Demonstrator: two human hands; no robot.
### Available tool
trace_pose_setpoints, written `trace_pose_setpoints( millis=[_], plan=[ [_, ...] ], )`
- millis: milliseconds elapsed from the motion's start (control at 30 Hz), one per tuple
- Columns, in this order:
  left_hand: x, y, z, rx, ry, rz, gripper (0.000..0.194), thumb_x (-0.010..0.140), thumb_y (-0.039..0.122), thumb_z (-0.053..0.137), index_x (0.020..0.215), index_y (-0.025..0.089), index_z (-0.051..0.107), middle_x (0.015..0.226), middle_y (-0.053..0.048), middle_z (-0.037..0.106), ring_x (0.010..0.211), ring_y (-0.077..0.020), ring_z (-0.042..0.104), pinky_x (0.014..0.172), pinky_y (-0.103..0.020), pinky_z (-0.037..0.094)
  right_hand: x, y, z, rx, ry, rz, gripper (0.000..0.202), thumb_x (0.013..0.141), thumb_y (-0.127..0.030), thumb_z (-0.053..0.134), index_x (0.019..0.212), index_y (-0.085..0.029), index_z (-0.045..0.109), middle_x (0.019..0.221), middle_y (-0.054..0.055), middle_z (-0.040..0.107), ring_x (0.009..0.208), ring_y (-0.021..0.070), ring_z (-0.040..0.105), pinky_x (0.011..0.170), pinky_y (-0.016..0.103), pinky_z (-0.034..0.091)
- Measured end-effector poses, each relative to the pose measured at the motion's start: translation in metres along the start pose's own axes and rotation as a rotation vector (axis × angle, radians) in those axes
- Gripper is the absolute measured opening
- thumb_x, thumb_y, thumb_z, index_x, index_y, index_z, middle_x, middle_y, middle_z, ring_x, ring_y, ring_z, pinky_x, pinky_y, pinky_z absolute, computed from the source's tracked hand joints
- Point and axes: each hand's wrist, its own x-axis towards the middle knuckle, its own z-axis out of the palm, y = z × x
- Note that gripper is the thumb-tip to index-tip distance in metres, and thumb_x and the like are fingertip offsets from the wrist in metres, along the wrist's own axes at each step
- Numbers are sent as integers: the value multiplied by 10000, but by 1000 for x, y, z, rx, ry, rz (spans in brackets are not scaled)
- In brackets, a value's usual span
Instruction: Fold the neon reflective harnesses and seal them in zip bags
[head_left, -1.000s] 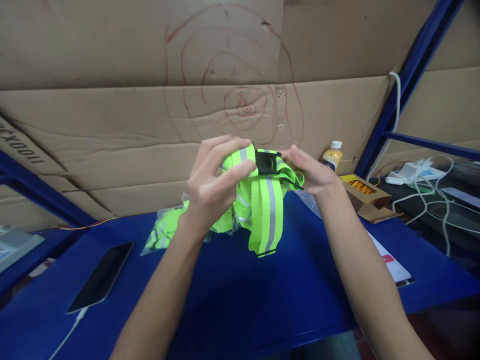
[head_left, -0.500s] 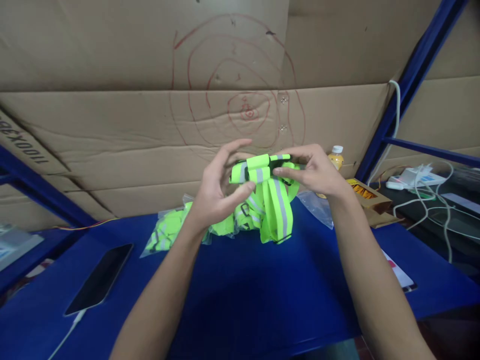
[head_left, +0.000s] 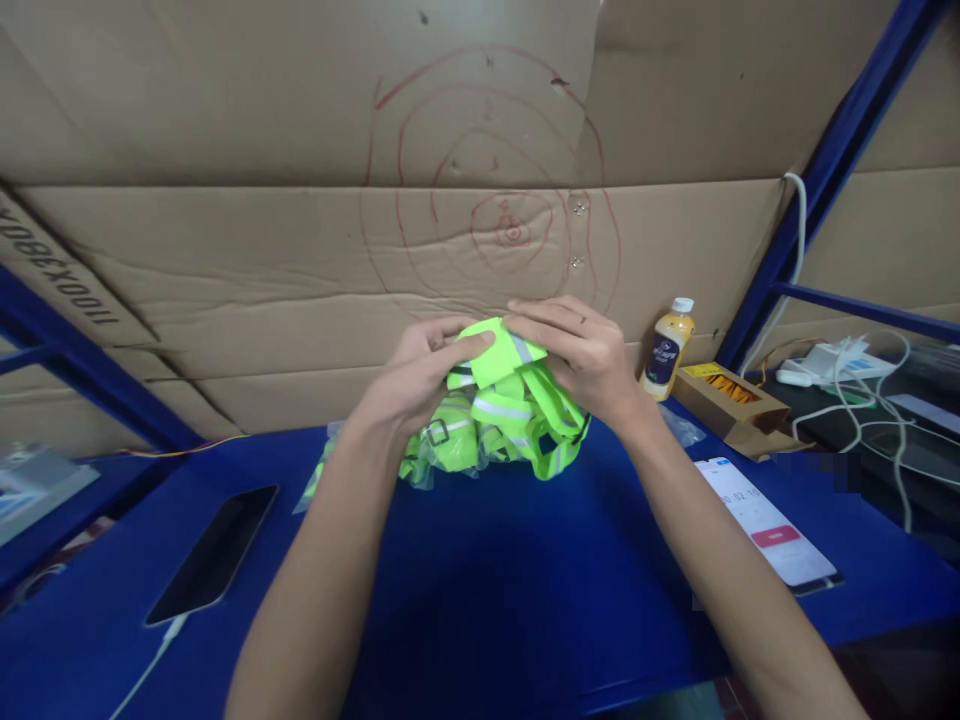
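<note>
Both hands grip a neon-yellow reflective strap harness [head_left: 495, 358] with silver stripes, held above the blue table. My left hand [head_left: 416, 372] pinches its folded left end, thumb on top. My right hand [head_left: 585, 352] is closed around the right side, fingers laid over the upper edge. Loose loops of strap hang below the right hand. Behind and beneath lie more neon straps in clear plastic bags [head_left: 454, 440], partly covered by my left forearm.
On the left, a dark phone [head_left: 214, 555] lies plugged into a white cable. To the right stand a juice bottle [head_left: 667, 350], an open cardboard box [head_left: 731, 400] and a lit phone [head_left: 772, 525] partly under my right forearm. A cardboard wall [head_left: 300, 240] closes off the back.
My hands have drawn closer together, and the strap bundle is folded flatter between them. My right hand has shifted left, uncovering the bottle. The view has moved slightly.
</note>
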Motion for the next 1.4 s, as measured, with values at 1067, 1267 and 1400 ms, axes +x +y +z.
trace_pose_setpoints(
  millis=[1067,1267,1400],
  plan=[
    [10,-16,3,-192,87,-80,406,668,365,969,977,166,796,1001,-92,801,889,-250,764,743,-380,667,0,10,-6,97,-126,34,474,915,-93,566,1282,-264,812,1359,73,808,1305,294,714,1142,518,541],
    [4,-12,-3,235,-30,239,435,727,329,965,1105,204,790,1219,-91,795,1093,-261,747,950,-373,607,5,-1,-30,93,-290,194,464,892,-352,798,1330,-208,747,1428,148,755,1351,348,687,1175,534,500],
    [-5,0,3,513,-257,471,382,873,314,877,1226,234,756,1273,-70,778,1241,-257,700,1147,-387,511,2,7,-36,226,-483,317,445,919,-510,801,1200,-171,736,1194,101,795,1050,276,717,920,391,556]
  ],
)
